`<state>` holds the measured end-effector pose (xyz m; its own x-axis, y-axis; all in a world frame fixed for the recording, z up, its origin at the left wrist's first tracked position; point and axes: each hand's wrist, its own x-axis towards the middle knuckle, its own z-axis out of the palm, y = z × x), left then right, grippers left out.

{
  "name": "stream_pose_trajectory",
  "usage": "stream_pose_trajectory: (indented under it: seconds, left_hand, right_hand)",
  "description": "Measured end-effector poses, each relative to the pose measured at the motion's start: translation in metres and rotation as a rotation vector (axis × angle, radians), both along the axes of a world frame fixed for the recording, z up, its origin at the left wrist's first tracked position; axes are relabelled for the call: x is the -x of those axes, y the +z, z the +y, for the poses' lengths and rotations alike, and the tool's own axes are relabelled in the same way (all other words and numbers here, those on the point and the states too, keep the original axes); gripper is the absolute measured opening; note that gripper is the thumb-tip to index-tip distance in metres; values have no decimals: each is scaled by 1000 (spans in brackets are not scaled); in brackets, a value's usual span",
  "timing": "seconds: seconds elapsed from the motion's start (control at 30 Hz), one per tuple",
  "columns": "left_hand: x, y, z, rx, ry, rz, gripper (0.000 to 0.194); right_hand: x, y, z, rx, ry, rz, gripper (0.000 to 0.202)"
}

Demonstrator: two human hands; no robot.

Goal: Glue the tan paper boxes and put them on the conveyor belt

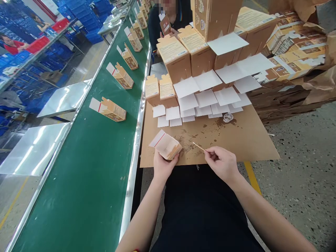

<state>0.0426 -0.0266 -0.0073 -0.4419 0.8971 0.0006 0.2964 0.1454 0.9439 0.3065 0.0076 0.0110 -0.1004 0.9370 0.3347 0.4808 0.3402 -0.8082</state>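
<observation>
My left hand (pixel 164 164) is closed around a small brown cardboard box (pixel 168 145), tilted just above the table's near left corner. A white flap with a red line sticks out from the box toward the upper left. Between the thumb and fingers of my right hand (pixel 222 162) is a thin cotton swab (pixel 198 146), its tip pointing left toward the box. Beneath both hands lies a brown cardboard sheet (pixel 249 140) marked with dark wet spots. Beyond them, a small clear round dish (pixel 228 117) rests on the sheet.
Stacked brown boxes (pixel 177 63) with white flaps (pixel 186 87) cover the table's far side. To the left runs a green conveyor belt (pixel 99 168) with a metal rail, carrying a row of boxes (pixel 114 109). Another person (pixel 181 17) is behind the stack. Wrapped carton bundles (pixel 294 66) stand at right.
</observation>
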Motion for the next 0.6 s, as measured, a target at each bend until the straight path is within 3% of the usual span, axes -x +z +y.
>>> stream_pose_trajectory:
  seconds: [0.2, 0.3, 0.4, 0.53, 0.6]
  left_hand:
    - [-4, -9, 3, -31, 6, 25, 64]
    - [10, -5, 6, -17, 42, -12, 64]
    - [57, 11, 4, -47, 180, -42, 65]
    - [153, 39, -8, -161, 500, 28, 84]
    - [190, 44, -14, -135, 594, 63, 85]
  right_hand:
    - [2, 6, -2, -48, 24, 52, 21]
    - [1, 6, -1, -50, 34, 64, 21]
    - [-5, 6, 1, -44, 5, 66, 22]
    - [-13, 5, 6, -9, -57, 72, 25]
    - [-13, 6, 9, 7, -59, 79, 26]
